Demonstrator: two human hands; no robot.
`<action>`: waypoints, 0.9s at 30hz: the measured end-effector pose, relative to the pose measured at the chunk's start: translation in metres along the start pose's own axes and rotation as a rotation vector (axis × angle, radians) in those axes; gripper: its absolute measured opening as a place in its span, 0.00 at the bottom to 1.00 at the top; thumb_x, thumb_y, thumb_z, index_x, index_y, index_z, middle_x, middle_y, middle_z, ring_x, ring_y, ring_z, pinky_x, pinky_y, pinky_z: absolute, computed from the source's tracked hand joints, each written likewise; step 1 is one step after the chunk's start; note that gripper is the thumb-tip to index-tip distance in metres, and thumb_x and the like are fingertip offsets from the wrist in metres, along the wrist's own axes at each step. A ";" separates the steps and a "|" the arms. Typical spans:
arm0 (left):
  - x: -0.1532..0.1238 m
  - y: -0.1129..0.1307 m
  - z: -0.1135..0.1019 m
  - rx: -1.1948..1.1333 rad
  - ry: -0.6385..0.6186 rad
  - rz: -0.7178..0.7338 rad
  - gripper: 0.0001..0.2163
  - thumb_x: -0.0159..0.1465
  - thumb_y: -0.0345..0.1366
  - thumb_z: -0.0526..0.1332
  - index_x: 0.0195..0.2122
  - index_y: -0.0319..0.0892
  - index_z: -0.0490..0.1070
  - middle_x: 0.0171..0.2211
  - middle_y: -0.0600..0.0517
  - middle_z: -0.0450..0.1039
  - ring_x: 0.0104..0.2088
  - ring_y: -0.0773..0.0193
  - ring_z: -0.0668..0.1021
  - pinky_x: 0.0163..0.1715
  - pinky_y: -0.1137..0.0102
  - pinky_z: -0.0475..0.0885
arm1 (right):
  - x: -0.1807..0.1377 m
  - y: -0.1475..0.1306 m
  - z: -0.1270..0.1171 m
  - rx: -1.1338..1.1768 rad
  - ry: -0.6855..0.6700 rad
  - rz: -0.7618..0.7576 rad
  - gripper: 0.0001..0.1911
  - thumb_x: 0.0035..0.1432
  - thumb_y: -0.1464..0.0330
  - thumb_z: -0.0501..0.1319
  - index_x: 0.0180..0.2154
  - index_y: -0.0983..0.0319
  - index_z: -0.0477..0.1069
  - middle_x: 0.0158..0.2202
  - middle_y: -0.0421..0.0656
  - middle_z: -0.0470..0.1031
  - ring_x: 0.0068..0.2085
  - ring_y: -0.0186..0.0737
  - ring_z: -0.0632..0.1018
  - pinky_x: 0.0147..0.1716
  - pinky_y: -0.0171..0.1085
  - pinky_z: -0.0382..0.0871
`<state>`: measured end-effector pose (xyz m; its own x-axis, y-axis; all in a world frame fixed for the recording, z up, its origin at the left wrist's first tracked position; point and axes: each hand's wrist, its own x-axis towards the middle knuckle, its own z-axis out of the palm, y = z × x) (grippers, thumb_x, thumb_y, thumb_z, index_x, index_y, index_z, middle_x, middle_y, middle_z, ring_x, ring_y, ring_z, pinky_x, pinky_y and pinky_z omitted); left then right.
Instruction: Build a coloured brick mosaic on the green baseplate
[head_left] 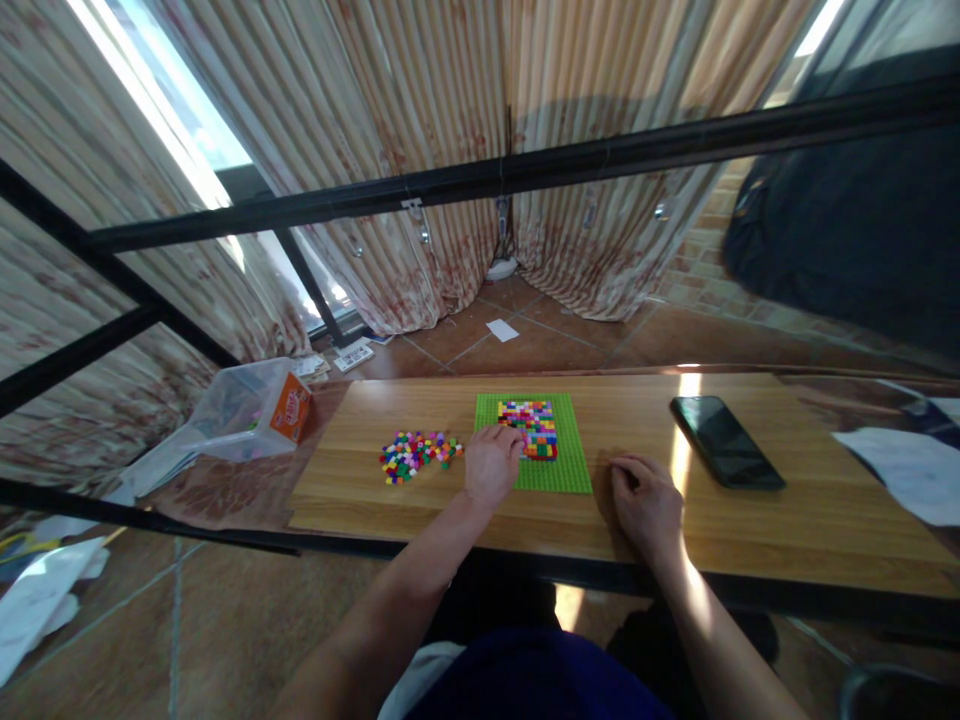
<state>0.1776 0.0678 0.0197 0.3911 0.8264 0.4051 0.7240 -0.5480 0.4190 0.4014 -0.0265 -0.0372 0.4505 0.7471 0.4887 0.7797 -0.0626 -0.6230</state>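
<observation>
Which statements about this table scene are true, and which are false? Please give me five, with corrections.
1. The left hand is at the green baseplate. True.
2. The phone lies left of the baseplate. False: it lies to the right.
3. The loose bricks lie left of the baseplate. True.
4. The right hand holds the phone. False: it is apart from the phone.
5. The plastic box has an orange label. True.

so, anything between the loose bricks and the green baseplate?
Yes, partly: the left hand, over the left edge of the green baseplate, just right of the loose bricks. Beyond the hand, nothing else visible stands in the gap.
</observation>
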 end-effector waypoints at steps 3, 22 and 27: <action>-0.001 0.000 0.003 0.023 0.009 -0.005 0.06 0.68 0.33 0.61 0.35 0.44 0.77 0.33 0.51 0.78 0.36 0.60 0.76 0.40 0.65 0.70 | 0.000 -0.001 0.000 -0.003 0.004 0.003 0.14 0.60 0.63 0.56 0.33 0.60 0.79 0.39 0.49 0.79 0.42 0.46 0.77 0.46 0.46 0.72; -0.010 -0.006 0.002 0.091 -0.010 0.110 0.10 0.69 0.30 0.56 0.41 0.45 0.78 0.36 0.50 0.80 0.39 0.57 0.76 0.41 0.62 0.69 | 0.000 0.002 0.000 -0.013 -0.003 -0.010 0.14 0.61 0.63 0.56 0.34 0.60 0.79 0.40 0.48 0.80 0.42 0.45 0.78 0.46 0.45 0.73; -0.012 -0.004 0.004 0.125 -0.005 0.120 0.10 0.69 0.30 0.56 0.42 0.44 0.78 0.37 0.49 0.80 0.39 0.57 0.76 0.41 0.62 0.69 | -0.001 0.002 0.000 -0.025 0.002 -0.007 0.15 0.61 0.62 0.56 0.34 0.61 0.79 0.40 0.49 0.80 0.42 0.46 0.78 0.46 0.45 0.73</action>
<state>0.1720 0.0607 0.0102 0.4815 0.7569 0.4419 0.7366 -0.6227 0.2639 0.4028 -0.0270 -0.0388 0.4460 0.7463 0.4941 0.7932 -0.0739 -0.6044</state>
